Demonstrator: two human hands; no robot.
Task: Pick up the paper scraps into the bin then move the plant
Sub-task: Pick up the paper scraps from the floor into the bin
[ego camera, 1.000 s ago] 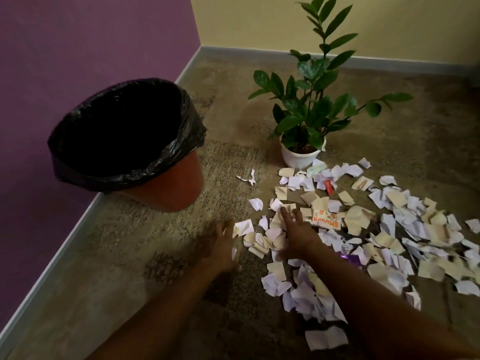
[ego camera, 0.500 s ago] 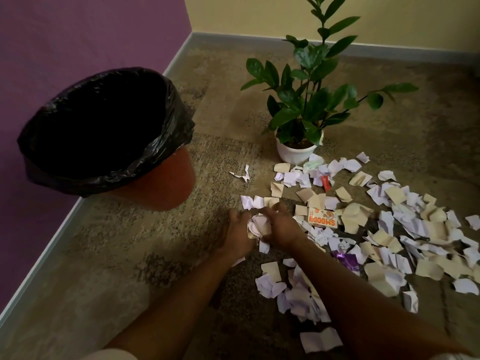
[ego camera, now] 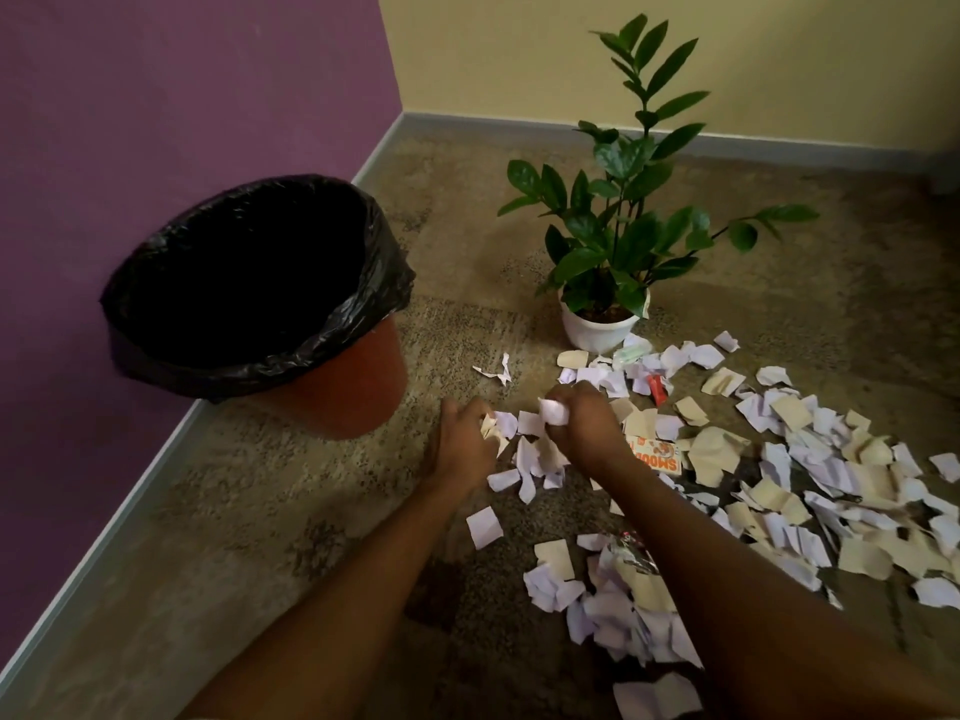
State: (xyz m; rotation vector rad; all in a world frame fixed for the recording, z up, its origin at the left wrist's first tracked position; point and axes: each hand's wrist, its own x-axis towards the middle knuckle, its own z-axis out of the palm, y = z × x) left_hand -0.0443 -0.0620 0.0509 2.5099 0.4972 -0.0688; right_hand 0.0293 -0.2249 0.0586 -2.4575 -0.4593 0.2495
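White and beige paper scraps (ego camera: 789, 475) lie scattered over the carpet at centre and right. My left hand (ego camera: 462, 444) is closed around a few scraps at the left edge of the pile. My right hand (ego camera: 584, 426) is clenched on a crumpled white scrap, close beside the left hand. An orange bin (ego camera: 343, 387) lined with a black bag stands to the left against the purple wall, its mouth open. A green plant in a white pot (ego camera: 597, 330) stands behind the pile, with scraps touching the pot's base.
An orange printed wrapper (ego camera: 657, 454) and a small red item (ego camera: 658, 389) lie among the scraps. A purple wall runs along the left, a yellow wall at the back. Bare carpet lies between the bin and the pile.
My hands swept together over the pile's left edge, closed on scraps and lifted slightly. Some loose scraps have dropped beneath them. The view tilted up a little.
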